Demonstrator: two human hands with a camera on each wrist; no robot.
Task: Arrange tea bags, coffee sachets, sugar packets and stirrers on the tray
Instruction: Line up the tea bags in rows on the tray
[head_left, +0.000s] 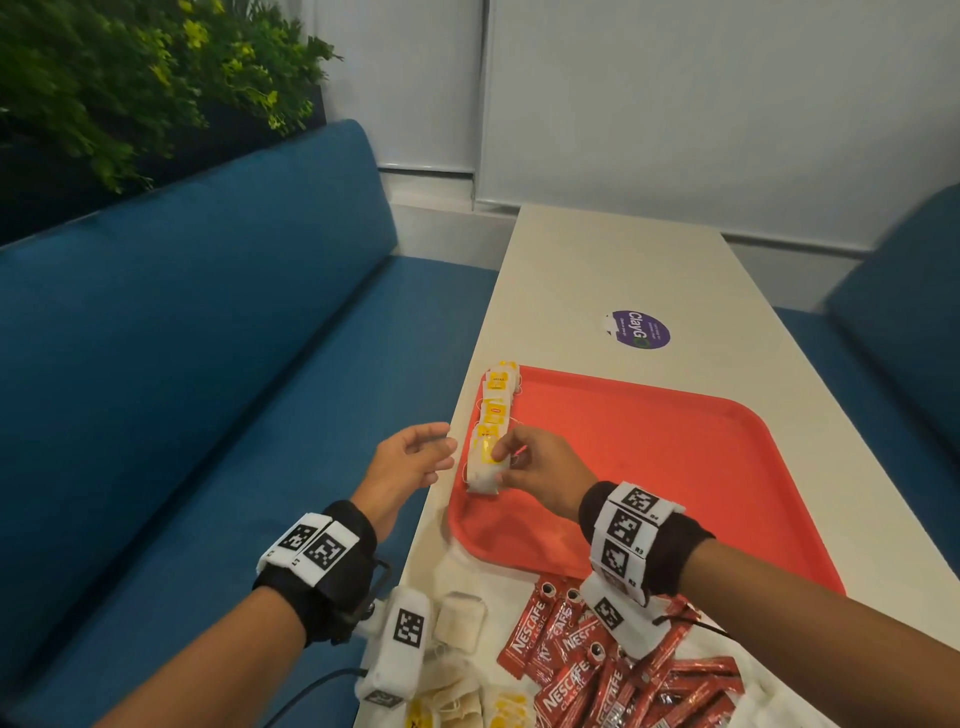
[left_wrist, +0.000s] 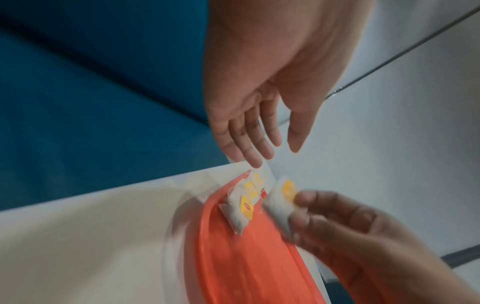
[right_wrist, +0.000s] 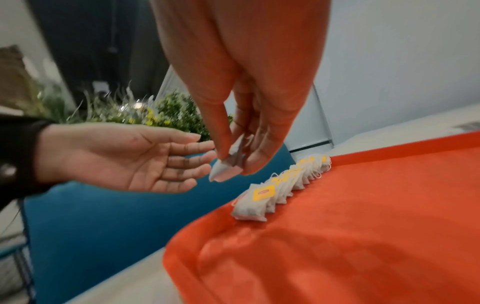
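A red tray (head_left: 675, 467) lies on the white table. Along its left edge runs a row of several tea bags (head_left: 493, 410) with yellow tags, also seen in the right wrist view as a row of tea bags (right_wrist: 283, 189). My right hand (head_left: 514, 457) pinches one more tea bag (head_left: 484, 467) by its top, just above the near end of the row; the same tea bag (right_wrist: 224, 170) hangs from my fingertips. My left hand (head_left: 415, 452) hovers open beside the tray's left edge, past the table side, holding nothing.
Near the table's front edge lie loose tea bags (head_left: 460, 618) and a heap of red Nescafe sachets (head_left: 602, 670). A purple sticker (head_left: 638, 330) sits beyond the tray. A blue bench (head_left: 208, 364) runs along the left, with plants (head_left: 130, 78) behind it.
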